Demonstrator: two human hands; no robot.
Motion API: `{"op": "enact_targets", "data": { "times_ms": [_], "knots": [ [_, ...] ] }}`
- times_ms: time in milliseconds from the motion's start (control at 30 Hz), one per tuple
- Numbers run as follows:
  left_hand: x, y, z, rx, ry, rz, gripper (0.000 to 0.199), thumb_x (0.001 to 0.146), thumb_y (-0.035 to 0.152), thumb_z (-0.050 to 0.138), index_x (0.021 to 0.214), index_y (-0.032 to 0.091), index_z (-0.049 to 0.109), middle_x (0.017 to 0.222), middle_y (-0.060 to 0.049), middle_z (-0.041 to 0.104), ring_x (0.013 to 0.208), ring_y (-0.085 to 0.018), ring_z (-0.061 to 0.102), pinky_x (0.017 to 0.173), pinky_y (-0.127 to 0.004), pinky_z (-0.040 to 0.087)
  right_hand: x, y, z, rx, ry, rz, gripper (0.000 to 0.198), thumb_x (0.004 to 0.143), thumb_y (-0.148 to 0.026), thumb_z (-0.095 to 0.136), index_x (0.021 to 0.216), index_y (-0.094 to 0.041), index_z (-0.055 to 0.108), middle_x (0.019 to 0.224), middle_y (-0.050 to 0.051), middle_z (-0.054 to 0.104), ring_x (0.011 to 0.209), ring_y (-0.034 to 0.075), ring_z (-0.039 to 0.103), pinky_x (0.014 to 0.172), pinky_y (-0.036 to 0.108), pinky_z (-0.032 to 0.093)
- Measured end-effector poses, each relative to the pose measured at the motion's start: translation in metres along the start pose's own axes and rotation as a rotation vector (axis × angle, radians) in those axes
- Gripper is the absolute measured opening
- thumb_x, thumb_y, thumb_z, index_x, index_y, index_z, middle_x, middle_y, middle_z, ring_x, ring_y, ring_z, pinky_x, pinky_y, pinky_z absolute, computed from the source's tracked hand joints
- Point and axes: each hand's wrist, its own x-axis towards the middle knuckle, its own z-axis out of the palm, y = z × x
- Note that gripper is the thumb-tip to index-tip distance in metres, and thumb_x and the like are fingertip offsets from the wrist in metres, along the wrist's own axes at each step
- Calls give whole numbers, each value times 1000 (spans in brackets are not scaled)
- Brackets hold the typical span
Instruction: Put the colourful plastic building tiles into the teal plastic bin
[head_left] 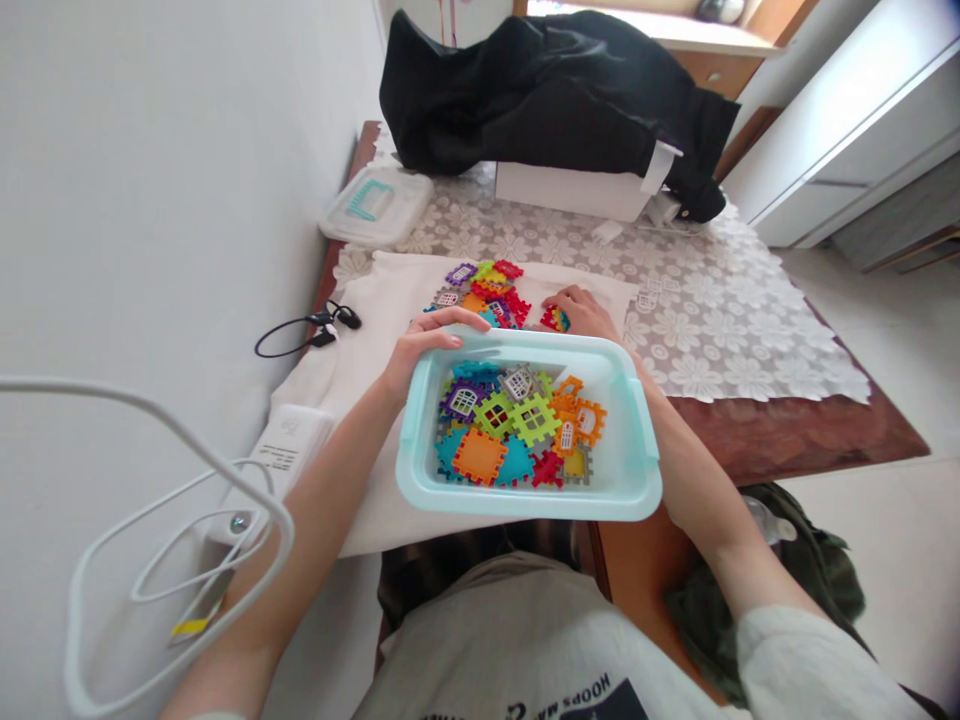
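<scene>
My left hand (433,345) grips the far left rim of a light blue plastic bin (529,505), thumb over the edge. Colourful interlocking toy tiles lie inside, among them an orange tile (480,456), a green window tile (533,419) and a purple window tile (463,399). Beyond the bin, my right hand (583,312) curls its fingers around a small bunch of interlocking tiles (555,319) at the cloth; the bin rim hides part of this hand. A loose pile of similar tiles (491,288) lies to its left on the white cloth.
A clear lid with a teal handle (371,205) lies at the back left. Black earphones (322,325) rest at the left edge. Black fabric (555,100) covers a white box (570,190) at the back. A white cable (150,395) loops at the left.
</scene>
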Motion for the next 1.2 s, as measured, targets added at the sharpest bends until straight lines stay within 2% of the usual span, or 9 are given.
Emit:
{"op": "enact_targets", "data": {
  "times_ms": [167,300,467,567,633,767,867,1000,1200],
  "knots": [
    [0,0,0,6,-3,19,32,63,24,74,92,15,86,89,-7,79,75,-20,66,64,-27,50,2,0,3,-2,17,24,32,103,-46,60,121,-25,77,124,15,71,121,36,64,103,50,54],
    [0,1,1,2,4,15,33,63,24,74,92,14,86,89,-7,79,75,-20,66,65,-27,51,1,-3,5,16,92,55,25,100,-45,63,110,-24,74,119,14,70,110,34,67,98,49,55],
    [0,1,1,10,10,15,32,63,23,75,92,14,86,91,-7,79,75,-20,66,65,-27,51,0,-7,6,48,151,101,31,91,-50,72,107,-24,67,109,12,74,98,32,67,86,44,54],
    [-1,1,1,9,9,5,33,63,24,74,92,14,86,89,-7,79,73,-20,66,63,-27,50,0,-7,6,60,159,135,27,93,-47,67,107,-24,66,101,10,76,91,29,68,83,41,52],
    [-1,1,1,-1,9,1,33,62,24,75,91,14,86,89,-7,79,72,-20,66,63,-27,50,0,-7,5,59,174,127,27,96,-45,63,111,-23,67,101,9,77,89,28,68,84,41,52],
    [0,2,1,-8,5,0,33,62,23,76,91,14,86,88,-6,79,72,-19,66,64,-26,50,0,-11,-2,-16,180,39,26,98,-40,59,110,-22,73,109,12,76,98,30,70,89,42,51],
    [0,2,1,4,1,0,32,63,24,75,91,15,86,88,-7,79,73,-20,66,63,-27,50,-2,-15,-9,-76,136,9,28,101,-42,59,106,-22,77,107,12,75,96,30,70,87,41,51],
    [0,2,2,-5,-5,3,33,63,24,76,92,15,86,89,-6,79,73,-19,66,63,-26,49,-7,-17,-22,-53,-4,-69,30,102,-45,61,106,-23,80,105,11,77,93,28,70,84,39,49],
    [-1,2,4,-35,4,7,30,61,24,78,88,15,86,91,-7,80,76,-20,66,65,-27,50,-18,-32,-46,32,-210,-165,23,99,-32,65,117,-24,77,114,10,78,104,28,73,91,38,51]
  ]
}}
